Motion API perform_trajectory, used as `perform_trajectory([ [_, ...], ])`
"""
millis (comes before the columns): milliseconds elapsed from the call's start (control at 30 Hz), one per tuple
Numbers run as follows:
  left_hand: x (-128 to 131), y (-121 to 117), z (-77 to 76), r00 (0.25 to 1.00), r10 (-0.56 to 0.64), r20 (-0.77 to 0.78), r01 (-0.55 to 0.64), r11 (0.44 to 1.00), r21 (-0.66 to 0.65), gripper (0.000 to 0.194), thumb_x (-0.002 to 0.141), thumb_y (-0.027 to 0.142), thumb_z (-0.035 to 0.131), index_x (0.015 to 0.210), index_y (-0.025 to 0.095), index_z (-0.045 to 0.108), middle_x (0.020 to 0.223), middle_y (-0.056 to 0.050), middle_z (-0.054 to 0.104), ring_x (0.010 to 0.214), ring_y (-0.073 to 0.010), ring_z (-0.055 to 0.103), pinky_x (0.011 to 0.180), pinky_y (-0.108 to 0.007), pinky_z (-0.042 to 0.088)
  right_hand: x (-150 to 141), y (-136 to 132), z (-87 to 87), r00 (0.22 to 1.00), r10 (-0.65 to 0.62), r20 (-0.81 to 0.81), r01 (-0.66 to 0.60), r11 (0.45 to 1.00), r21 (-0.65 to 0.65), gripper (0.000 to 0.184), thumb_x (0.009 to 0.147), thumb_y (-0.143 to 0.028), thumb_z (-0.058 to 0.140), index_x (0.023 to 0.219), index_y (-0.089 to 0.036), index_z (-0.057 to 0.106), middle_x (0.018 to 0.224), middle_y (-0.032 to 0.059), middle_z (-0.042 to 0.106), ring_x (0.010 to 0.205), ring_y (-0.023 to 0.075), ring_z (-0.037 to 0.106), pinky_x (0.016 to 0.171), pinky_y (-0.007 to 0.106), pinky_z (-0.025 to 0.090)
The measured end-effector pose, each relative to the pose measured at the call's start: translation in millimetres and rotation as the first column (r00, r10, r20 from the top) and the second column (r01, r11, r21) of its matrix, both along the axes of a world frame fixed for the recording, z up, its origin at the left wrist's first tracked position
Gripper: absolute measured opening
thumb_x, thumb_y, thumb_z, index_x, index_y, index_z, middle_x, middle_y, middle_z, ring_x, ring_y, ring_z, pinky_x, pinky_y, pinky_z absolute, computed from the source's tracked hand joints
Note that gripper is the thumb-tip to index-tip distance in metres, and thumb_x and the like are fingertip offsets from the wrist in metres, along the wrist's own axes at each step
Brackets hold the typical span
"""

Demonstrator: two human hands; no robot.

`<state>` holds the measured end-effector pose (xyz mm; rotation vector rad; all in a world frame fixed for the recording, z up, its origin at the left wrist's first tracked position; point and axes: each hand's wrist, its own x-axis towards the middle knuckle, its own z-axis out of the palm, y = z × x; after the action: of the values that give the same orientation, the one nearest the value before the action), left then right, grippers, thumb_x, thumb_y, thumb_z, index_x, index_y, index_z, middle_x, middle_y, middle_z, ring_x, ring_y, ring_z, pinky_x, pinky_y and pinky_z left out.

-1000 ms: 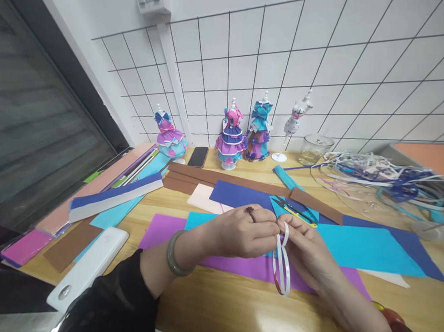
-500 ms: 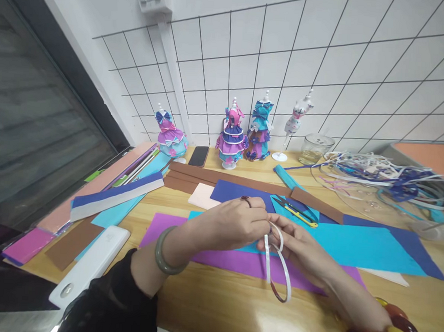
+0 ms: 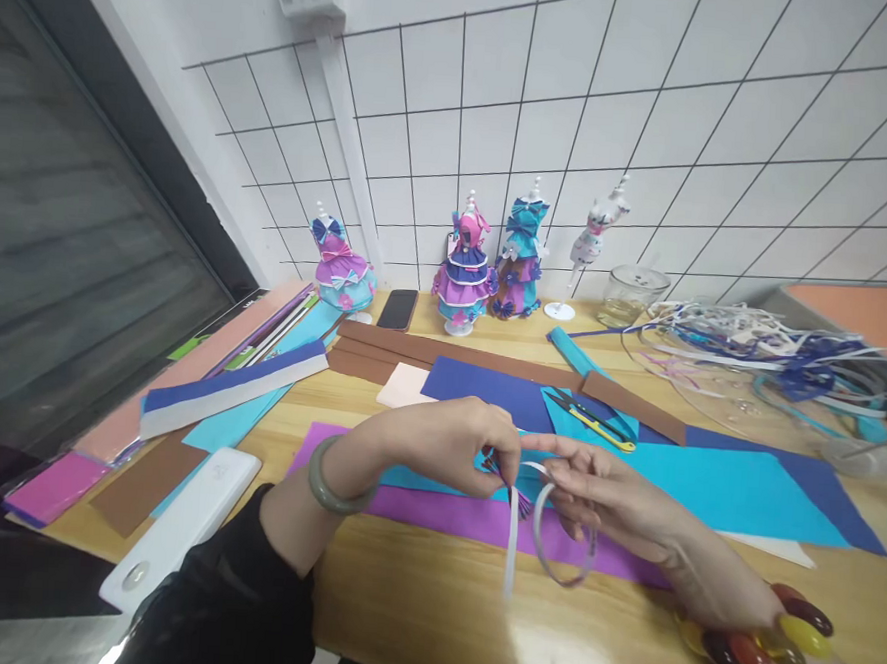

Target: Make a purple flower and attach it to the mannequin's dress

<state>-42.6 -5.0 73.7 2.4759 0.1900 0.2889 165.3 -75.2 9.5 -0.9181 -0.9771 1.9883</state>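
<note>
My left hand [image 3: 444, 437] is closed, its fingertips pinching a small gathered piece [image 3: 525, 504] with dark and purple edges, mostly hidden by the fingers. From that pinch hangs one end of a narrow white ribbon [image 3: 511, 552]. The same ribbon curls in a loop over to my right hand [image 3: 603, 487], whose thumb and fingers grip it. My right index finger reaches out to the left fingertips. Beneath both hands lie a purple sheet [image 3: 439, 517] and a bright blue sheet [image 3: 719, 489]. Yellow-handled thread snips [image 3: 595, 424] rest just beyond my right hand.
Dressed miniature mannequins [image 3: 465, 273] and a bare mannequin [image 3: 596, 231] stand along the tiled wall. A phone [image 3: 398, 309] lies there too. Tangled ribbons [image 3: 765, 352] and a glass jar [image 3: 633, 296] are at right. Coloured sheets and a white oblong device [image 3: 183, 526] are at left.
My hands have drawn slightly apart, the left moving left and the right opening its fingers a little. The ribbon's long loop has become a hanging end and a rounder loop.
</note>
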Motion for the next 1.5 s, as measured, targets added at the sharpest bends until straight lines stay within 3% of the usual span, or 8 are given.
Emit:
perform_trajectory([
  [100,0,3,-3.4,0.997,-0.014,0.076,0.037,0.949,-0.314,0.008,0.066,0.011,0.059,0.072,0.017,0.063,0.078,-0.004,0.064,0.075,-0.0118,0.056,0.074,-0.025,0.044,-2,2,-2.0,0.997,0.014,0.079,-0.019,0.998,0.061,0.042,0.073,-0.031,0.066,0.112,-0.019,0.056,0.050,-0.0088,0.042,0.038,0.0033,0.033,0.041,0.019,0.039],
  [267,8,4,-10.5,0.983,0.124,0.134,0.010,0.697,-0.717,0.014,0.062,0.021,0.069,0.071,0.013,0.062,0.078,-0.006,0.062,0.075,-0.0138,0.057,0.074,-0.029,0.045,-11,1,2.4,0.929,-0.096,0.357,-0.034,0.939,0.342,0.032,0.071,-0.037,0.065,0.098,-0.020,0.062,0.085,0.0036,0.063,0.075,0.0143,0.057,0.071,0.028,0.047],
  [367,17,5,-17.9,0.938,0.340,0.060,-0.141,0.537,-0.832,0.021,0.056,0.023,0.073,0.071,0.012,0.062,0.075,-0.005,0.061,0.072,-0.0120,0.057,0.070,-0.026,0.044,-13,0,4.4,0.838,-0.342,0.426,0.073,0.843,0.533,0.030,0.074,-0.040,0.061,0.098,-0.022,0.062,0.100,0.0056,0.062,0.093,0.0197,0.055,0.080,0.032,0.044],
  [500,26,3,-27.5,0.853,0.521,-0.022,-0.252,0.375,-0.892,0.020,0.055,0.021,0.073,0.068,0.012,0.061,0.063,0.001,0.057,0.058,-0.0068,0.050,0.059,-0.022,0.038,-12,-1,3.5,0.781,-0.495,0.382,0.228,0.794,0.563,0.029,0.076,-0.042,0.058,0.098,-0.024,0.061,0.095,0.0043,0.063,0.090,0.0204,0.056,0.076,0.032,0.046],
  [833,33,-4,-33.8,0.823,0.561,-0.091,-0.289,0.276,-0.917,0.013,0.060,0.018,0.066,0.068,0.012,0.058,0.064,0.000,0.056,0.056,-0.0064,0.048,0.055,-0.023,0.033,-16,-5,7.3,0.793,-0.508,0.338,0.288,0.800,0.526,0.017,0.071,-0.038,0.065,0.078,-0.023,0.066,0.090,0.0041,0.068,0.086,0.0209,0.060,0.077,0.033,0.048],
  [1033,34,-7,-29.8,0.826,0.551,-0.116,-0.259,0.187,-0.948,0.016,0.059,0.018,0.067,0.070,0.011,0.058,0.061,0.001,0.054,0.054,-0.0060,0.047,0.055,-0.024,0.033,-19,-6,5.4,0.705,-0.611,0.360,0.328,0.731,0.598,0.017,0.070,-0.039,0.065,0.072,-0.022,0.067,0.075,0.0024,0.067,0.068,0.0167,0.059,0.064,0.029,0.048],
  [1333,37,-9,-32.5,0.832,0.541,-0.121,-0.166,0.034,-0.986,0.014,0.057,0.018,0.067,0.064,0.010,0.058,0.057,0.001,0.051,0.053,-0.0064,0.045,0.053,-0.023,0.033,-17,-9,2.6,0.593,-0.713,0.374,0.252,0.605,0.755,0.009,0.071,-0.033,0.066,0.076,-0.029,0.071,0.080,0.0017,0.070,0.077,0.0213,0.062,0.072,0.036,0.050],
  [1500,38,-9,-34.7,0.829,0.550,-0.098,-0.133,0.023,-0.991,0.015,0.056,0.020,0.068,0.060,0.011,0.056,0.056,0.001,0.050,0.052,-0.0067,0.044,0.053,-0.024,0.034,-15,-7,0.2,0.601,-0.728,0.329,0.209,0.541,0.815,0.013,0.073,-0.029,0.064,0.082,-0.034,0.072,0.083,0.0012,0.070,0.079,0.0221,0.062,0.072,0.038,0.051],
])
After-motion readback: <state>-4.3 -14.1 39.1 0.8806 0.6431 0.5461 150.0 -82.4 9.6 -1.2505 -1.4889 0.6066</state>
